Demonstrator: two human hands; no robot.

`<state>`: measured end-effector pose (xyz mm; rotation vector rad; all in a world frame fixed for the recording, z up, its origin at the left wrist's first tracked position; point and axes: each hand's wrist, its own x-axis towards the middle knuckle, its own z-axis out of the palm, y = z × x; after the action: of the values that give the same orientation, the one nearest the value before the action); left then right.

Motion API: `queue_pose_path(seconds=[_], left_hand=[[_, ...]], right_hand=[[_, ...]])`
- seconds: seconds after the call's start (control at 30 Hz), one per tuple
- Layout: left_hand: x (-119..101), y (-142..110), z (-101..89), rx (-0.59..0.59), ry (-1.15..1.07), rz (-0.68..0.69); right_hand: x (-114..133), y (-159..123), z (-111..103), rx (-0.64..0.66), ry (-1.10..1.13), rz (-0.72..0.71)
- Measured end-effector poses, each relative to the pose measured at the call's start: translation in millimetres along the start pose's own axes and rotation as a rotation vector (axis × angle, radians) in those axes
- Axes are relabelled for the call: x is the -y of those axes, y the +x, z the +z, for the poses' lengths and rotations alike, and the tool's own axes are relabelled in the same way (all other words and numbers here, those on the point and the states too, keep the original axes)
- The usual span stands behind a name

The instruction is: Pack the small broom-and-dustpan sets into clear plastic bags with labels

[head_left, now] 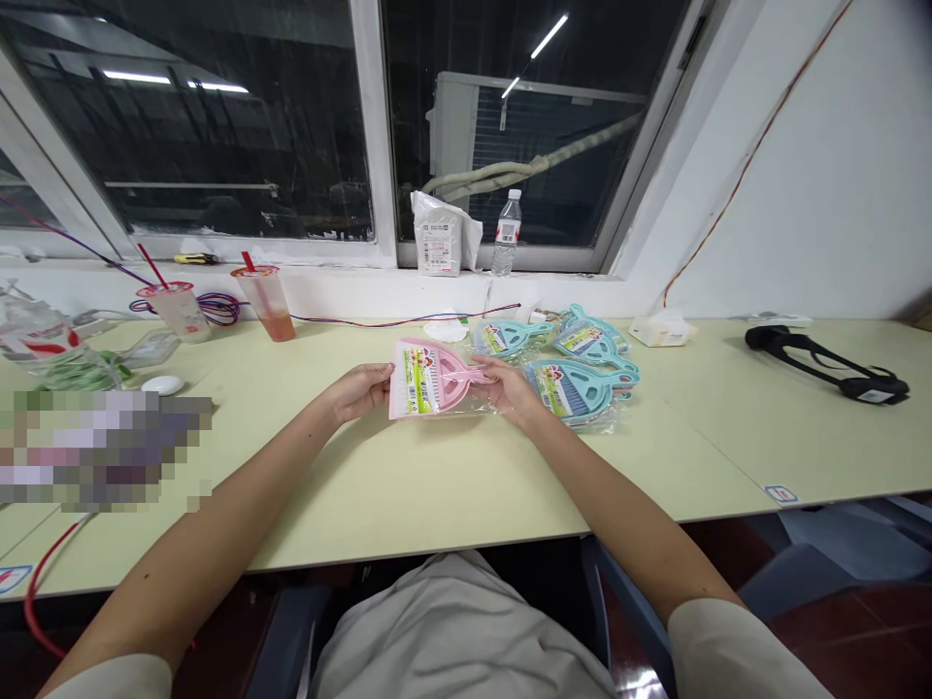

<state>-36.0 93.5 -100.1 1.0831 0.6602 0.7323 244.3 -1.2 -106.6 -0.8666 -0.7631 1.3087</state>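
A pink mini dustpan and brush set [429,381] in a clear plastic wrapper lies just above the pale green table [408,476], held between both hands. My left hand [358,389] grips its left edge with curled fingers. My right hand [512,387] pinches the wrapper and the handle end on the right. Right of that hand lies a pile of teal dustpan sets [582,367], also wrapped in plastic.
Two plastic cups with red straws [266,301] stand at the back left beside coiled cables. On the window sill are a white packet [439,238] and a water bottle [506,233]. A white tissue pack [661,331] and a black strap [826,361] lie to the right.
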Motion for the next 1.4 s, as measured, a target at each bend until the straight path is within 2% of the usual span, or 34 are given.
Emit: queue_pose_path(seconds=[0.33, 0.47, 0.57, 0.63, 0.67, 0.73, 0.83, 0.9, 0.93, 0.97, 1.1, 1.17, 1.23, 1.27, 1.33, 1.4], left_hand=[[3.6, 1.8, 4.8, -0.212, 0.061, 0.127], [-1.7, 1.8, -7.3, -0.306, 0.208, 0.119], [-5.0, 4.1, -21.2, -0.353, 0.387, 0.100], [-4.1, 6.9, -29.2, -0.372, 0.543, 0.115], [-2.7, 8.6, -32.2, -0.366, 0.628, 0.129], [1.1, 11.7, -35.4, -0.319, 0.774, 0.171], [5.2, 14.0, -33.0, -0.231, 0.929, 0.227], [4.8, 13.0, -28.1, -0.189, 0.993, 0.229], [3.9, 11.8, -25.1, -0.167, 1.001, 0.219], [2.8, 10.2, -22.2, -0.144, 0.994, 0.211], [2.4, 2.6, -9.7, -0.024, 0.978, 0.305], [6.6, -0.6, -1.2, 0.050, 1.005, 0.372], [13.2, -3.2, 9.9, 0.126, 1.011, 0.384], [16.9, -4.3, 16.2, 0.158, 1.014, 0.384], [23.9, -6.3, 28.5, 0.197, 1.021, 0.395], [28.6, -7.8, 37.5, 0.187, 1.017, 0.417]], right_hand=[[2.4, 3.1, -4.7, -0.145, -0.093, 0.023], [-2.1, 7.0, -6.8, -0.200, -0.171, 0.011], [-7.2, 8.5, -7.7, -0.159, -0.300, 0.030], [-7.5, 5.3, -7.5, -0.060, -0.511, 0.076], [-6.0, 1.9, -6.9, 0.033, -0.631, 0.099], [0.1, -8.2, -4.2, 0.318, -0.816, 0.155], [11.0, -27.6, 4.2, 0.787, -0.901, 0.350], [13.9, -38.6, 12.1, 0.926, -0.945, 0.432], [13.3, -42.6, 16.3, 0.925, -0.979, 0.385], [11.4, -45.3, 20.5, 0.874, -1.011, 0.269], [-4.2, -45.6, 32.5, 0.510, -1.083, -0.412], [-13.4, -41.1, 33.6, 0.444, -1.139, -0.621], [-22.4, -34.4, 30.8, 0.355, -1.195, -0.680], [-26.5, -30.5, 27.9, 0.274, -1.214, -0.652], [-33.5, -22.1, 20.2, 0.129, -1.237, -0.507], [-38.2, -14.2, 11.5, 0.106, -1.238, -0.339]])
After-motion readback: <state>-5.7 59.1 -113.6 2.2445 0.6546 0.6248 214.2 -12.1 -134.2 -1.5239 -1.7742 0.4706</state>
